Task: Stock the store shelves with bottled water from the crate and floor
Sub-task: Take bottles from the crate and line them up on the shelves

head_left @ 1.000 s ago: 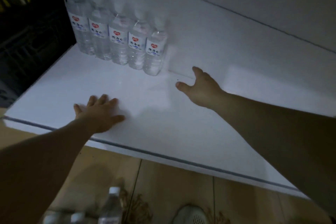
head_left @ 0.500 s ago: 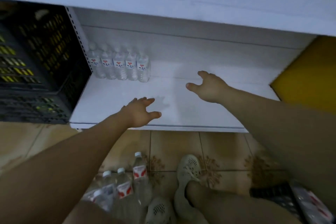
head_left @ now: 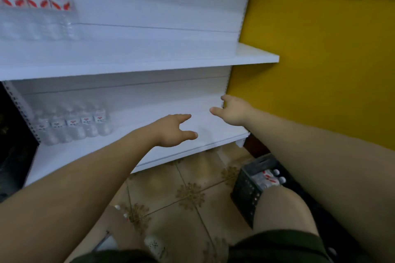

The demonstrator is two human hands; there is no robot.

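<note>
A row of several clear water bottles [head_left: 72, 128] with red-and-white labels stands at the back left of the white bottom shelf [head_left: 119, 145]. More bottles [head_left: 36, 19] stand on the upper shelf [head_left: 149, 64] at the left. My left hand [head_left: 173, 130] hovers over the bottom shelf's middle, fingers relaxed, holding nothing. My right hand [head_left: 233, 111] is raised near the shelf's right end, fingers loose and empty. A dark crate [head_left: 248, 192] with bottles [head_left: 269, 178] inside sits on the floor at the right, partly hidden by my knee.
A yellow wall [head_left: 316, 60] borders the shelving on the right. Tiled floor [head_left: 192, 192] lies below the shelf. My knees [head_left: 280, 209] and a light shoe [head_left: 156, 245] fill the lower view. A dark crate stack [head_left: 12, 145] stands at the far left.
My view has pulled back and swung right, now showing the upper shelf and the crate. Both hands have lifted off the bottom shelf and drifted right, still empty.
</note>
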